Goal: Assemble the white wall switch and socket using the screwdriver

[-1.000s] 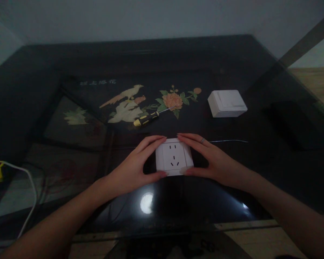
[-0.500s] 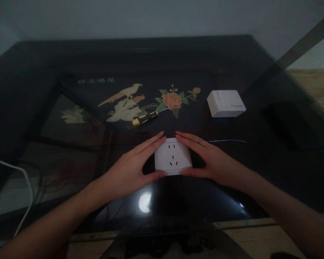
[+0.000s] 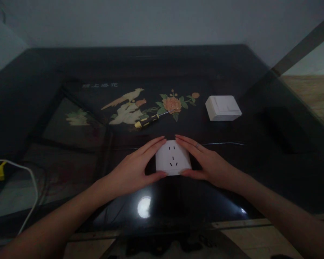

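A white wall socket [image 3: 173, 158] with five slots faces up near the front middle of the dark table. My left hand [image 3: 140, 163] grips its left side, thumb on the near edge and fingers along the far edge. On the right side my right hand [image 3: 205, 160], with a ring on one finger, holds it the same way. Beyond the hands lies a screwdriver [image 3: 148, 121] with a black and yellow handle, its shaft pointing right. The underside of the socket is hidden.
A white switch box [image 3: 223, 108] sits on the glossy black table [image 3: 259, 187] at the right. A white cable [image 3: 34, 183] with a yellow tag [image 3: 0, 171] curves along the left. Bird and flower pictures decorate the tabletop. A dark flat patch lies at the far right.
The view has shifted slightly, so the table and the things on it appear a little lower. Both hands keep their hold on the socket, which shows little movement.
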{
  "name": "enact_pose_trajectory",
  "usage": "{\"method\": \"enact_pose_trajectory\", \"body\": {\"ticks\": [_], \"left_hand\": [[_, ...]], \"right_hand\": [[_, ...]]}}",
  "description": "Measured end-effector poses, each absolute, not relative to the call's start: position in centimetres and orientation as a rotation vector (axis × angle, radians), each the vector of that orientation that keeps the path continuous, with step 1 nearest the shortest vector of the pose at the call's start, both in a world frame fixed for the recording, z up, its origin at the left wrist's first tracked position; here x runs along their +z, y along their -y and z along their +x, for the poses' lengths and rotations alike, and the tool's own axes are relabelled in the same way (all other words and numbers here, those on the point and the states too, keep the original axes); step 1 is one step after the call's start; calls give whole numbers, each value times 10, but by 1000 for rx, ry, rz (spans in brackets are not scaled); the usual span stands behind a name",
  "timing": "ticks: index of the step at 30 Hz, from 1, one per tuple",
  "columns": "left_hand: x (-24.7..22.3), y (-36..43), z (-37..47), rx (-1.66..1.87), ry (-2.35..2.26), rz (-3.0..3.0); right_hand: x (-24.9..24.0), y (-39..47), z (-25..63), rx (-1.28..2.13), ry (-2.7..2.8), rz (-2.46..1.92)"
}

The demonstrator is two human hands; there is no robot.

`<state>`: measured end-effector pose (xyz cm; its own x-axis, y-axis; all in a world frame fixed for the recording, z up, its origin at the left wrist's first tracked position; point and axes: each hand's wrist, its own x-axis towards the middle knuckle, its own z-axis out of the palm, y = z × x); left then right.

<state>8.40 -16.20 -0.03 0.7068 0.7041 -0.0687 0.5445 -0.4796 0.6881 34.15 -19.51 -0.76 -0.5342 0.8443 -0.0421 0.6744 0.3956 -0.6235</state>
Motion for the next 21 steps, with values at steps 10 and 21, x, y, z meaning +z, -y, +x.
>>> {"method": "enact_pose_trajectory", "body": {"ticks": [10,21], "left_hand": [[0,155,83,432,-907,2025],[-8,157,83,435,-871,2040]], "right_hand": [[-5,185,353,1101,2110,-1187],[-8,188,345,1159,2068,-1216]]}}
